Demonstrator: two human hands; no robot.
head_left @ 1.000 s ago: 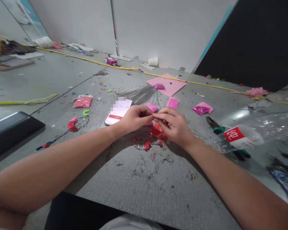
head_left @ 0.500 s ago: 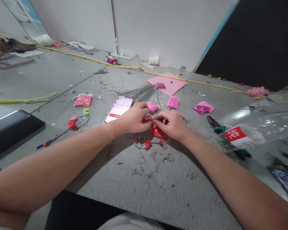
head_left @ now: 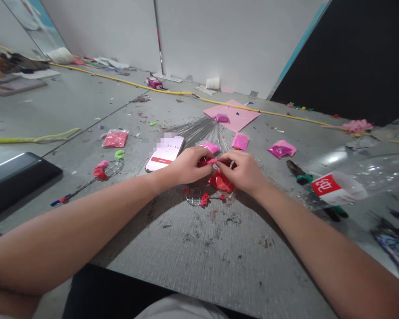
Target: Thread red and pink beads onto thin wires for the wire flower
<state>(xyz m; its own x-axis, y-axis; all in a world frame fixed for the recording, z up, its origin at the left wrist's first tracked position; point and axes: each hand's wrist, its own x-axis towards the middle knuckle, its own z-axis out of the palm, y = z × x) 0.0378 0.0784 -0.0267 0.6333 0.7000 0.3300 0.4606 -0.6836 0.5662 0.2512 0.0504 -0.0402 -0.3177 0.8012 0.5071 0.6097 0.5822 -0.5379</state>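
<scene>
In the head view, my left hand point(head_left: 193, 165) is closed around a small lump of pinkish-red modelling clay point(head_left: 203, 163). My right hand point(head_left: 242, 170) pinches at the clay's right end, thumb against forefinger; the fingertips of both hands almost meet. Just below them lies a crumpled red clay packet point(head_left: 220, 180). A small wire frame with red clay flowers point(head_left: 204, 199) rests on the table nearer to me. Beside my left hand is a phone point(head_left: 164, 160) with a lit timer screen. A pink packet point(head_left: 210, 147) shows behind the fingers.
Fine wires point(head_left: 199, 126) fan out behind my hands toward a pink sheet point(head_left: 234, 116). Pliers point(head_left: 299, 173) and a clear plastic bottle point(head_left: 339, 188) lie at right. A second wire piece point(head_left: 101, 172) and a black case point(head_left: 20, 181) are at left. A yellow cable point(head_left: 126, 82) crosses the back.
My right fingers have lifted slightly away from the red packet, uncovering more of it. My left hand stays nearly in place with the clay.
</scene>
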